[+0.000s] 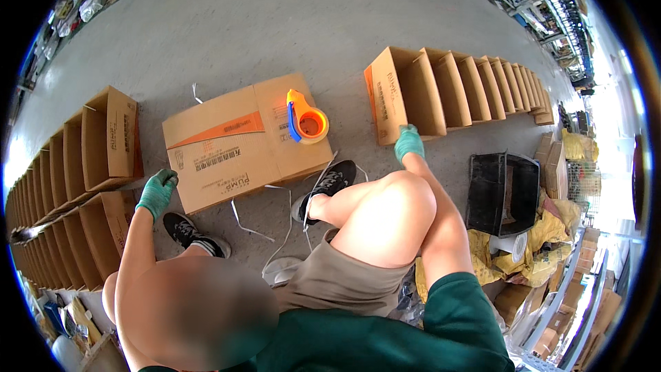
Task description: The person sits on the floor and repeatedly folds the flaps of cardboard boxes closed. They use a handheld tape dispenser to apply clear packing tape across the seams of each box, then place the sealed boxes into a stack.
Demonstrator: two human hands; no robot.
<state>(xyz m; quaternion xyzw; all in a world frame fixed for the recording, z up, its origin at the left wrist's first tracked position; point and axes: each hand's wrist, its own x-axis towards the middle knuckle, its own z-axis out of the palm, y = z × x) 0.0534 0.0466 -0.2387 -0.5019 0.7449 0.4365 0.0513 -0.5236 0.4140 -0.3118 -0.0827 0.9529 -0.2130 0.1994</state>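
My right hand [409, 143], in a green glove, grips the near lower edge of the first open cardboard box [391, 100] in the row on the right. My left hand [158, 193], gloved the same way, hovers beside the left corner of a flat stack of folded cardboard boxes [237, 165]. Its fingers are curled and nothing shows in them. On the right part of that stack lies an orange and blue tape dispenser [308, 121] with a roll of tape. White strapping [246, 229] sticks out from under the stack.
Rows of open cardboard boxes [96, 141] stand at the left; the right-hand row [482, 89] curves away. A black plastic crate [502, 193] and yellow sacks [544, 241] lie at the right. Shelving [530, 0] lines the far side. My feet are beside the stack.
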